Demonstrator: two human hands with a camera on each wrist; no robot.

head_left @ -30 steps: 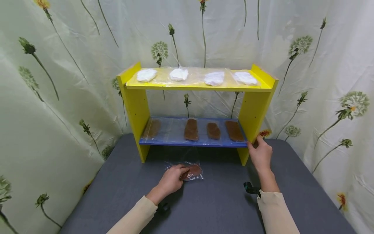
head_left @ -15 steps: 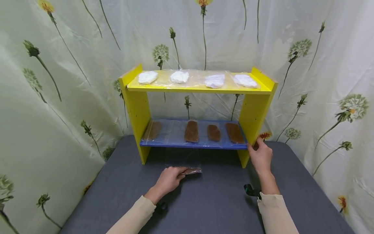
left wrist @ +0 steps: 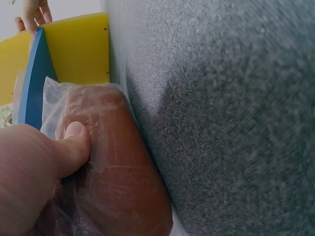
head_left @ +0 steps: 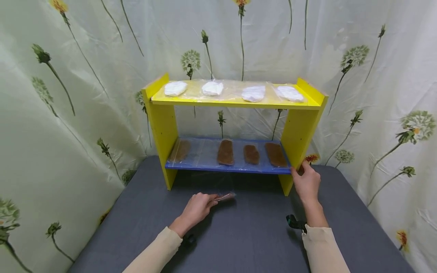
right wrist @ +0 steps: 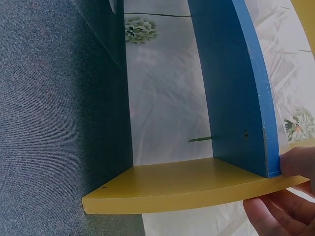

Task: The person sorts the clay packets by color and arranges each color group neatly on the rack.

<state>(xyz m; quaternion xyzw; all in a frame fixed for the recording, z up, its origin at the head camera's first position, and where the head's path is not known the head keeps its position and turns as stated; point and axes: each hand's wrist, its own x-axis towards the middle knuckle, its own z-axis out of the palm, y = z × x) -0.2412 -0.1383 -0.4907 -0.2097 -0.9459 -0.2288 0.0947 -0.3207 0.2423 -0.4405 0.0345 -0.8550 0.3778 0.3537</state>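
Note:
My left hand pinches a clear plastic bag with a reddish-brown slab inside, low over the table in front of the shelf unit. In the left wrist view the thumb presses on the broad face of the bagged slab; the other fingers are hidden behind it. My right hand grips the right side panel of the yellow shelf unit. Seen from the right wrist, the thumb lies at the end of the blue shelf, with fingers curled round the outer side of the yellow panel.
Several bagged brown slabs lie in a row on the blue shelf. On the yellow top shelf are several bagged white pieces. Dark grey cloth covers the table. A flower-print curtain hangs behind.
The bagged slab in my left hand has tipped from showing its broad face to nearly edge-on in the head view, and moved slightly up. My right hand keeps its grip on the shelf unit.

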